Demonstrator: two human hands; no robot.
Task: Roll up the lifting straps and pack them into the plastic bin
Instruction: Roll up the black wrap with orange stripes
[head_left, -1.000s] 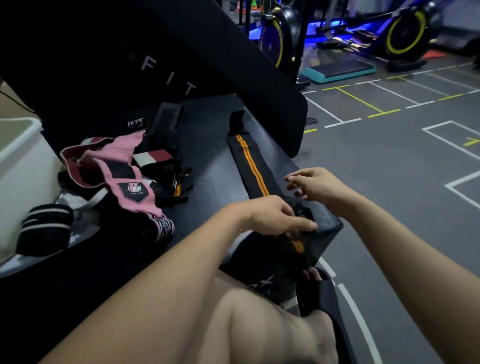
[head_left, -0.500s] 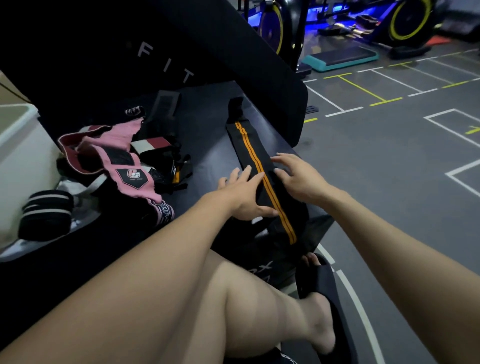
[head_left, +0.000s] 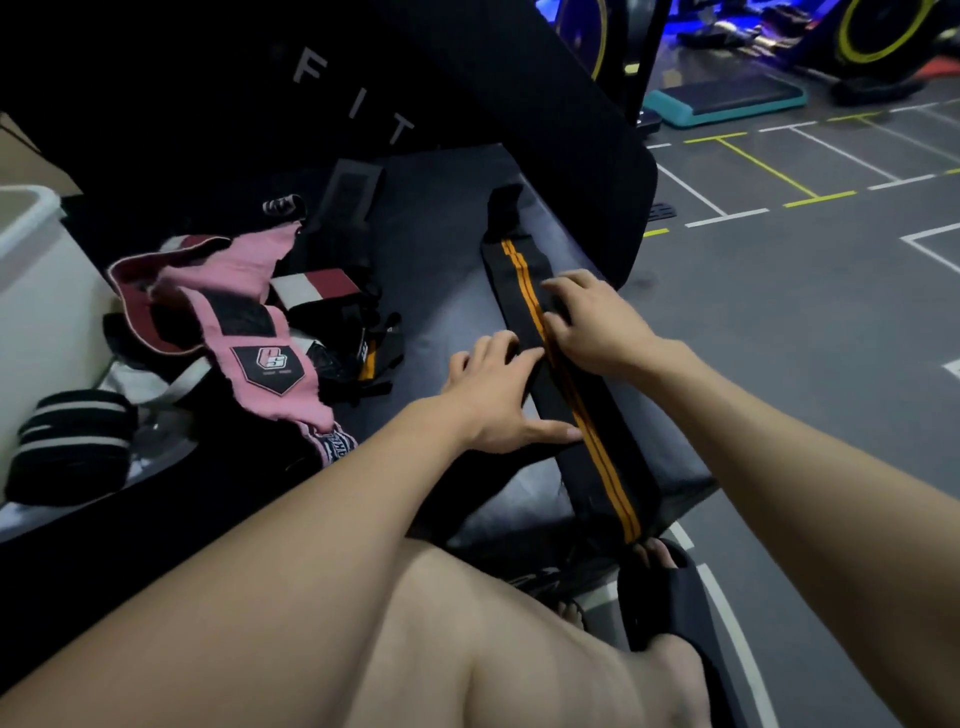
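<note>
The black strap (head_left: 571, 410) with its orange stripes lies flat on the bench (head_left: 431, 270), its long axis running from the upper middle of the frame down to the lower right, where its near end hangs at the bench corner above a sandalled foot. Both hands sit about halfway along it. The left hand (head_left: 493, 395) rests on the strap's left edge, fingers fairly straight and a little spread, thumb lying along the fabric toward the near end. The right hand (head_left: 592, 322) presses on from the right side, slightly further up, fingers bent down onto the stripes; whether they pinch the cloth I cannot tell. Rolling would likely start at one end, and the near end lies below both hands, closer to the left thumb. A pile of straps (head_left: 244, 322) sits at middle left, the white bin (head_left: 31, 228) at the far left edge, and a rolled strap (head_left: 72, 441) just beside it.
</note>
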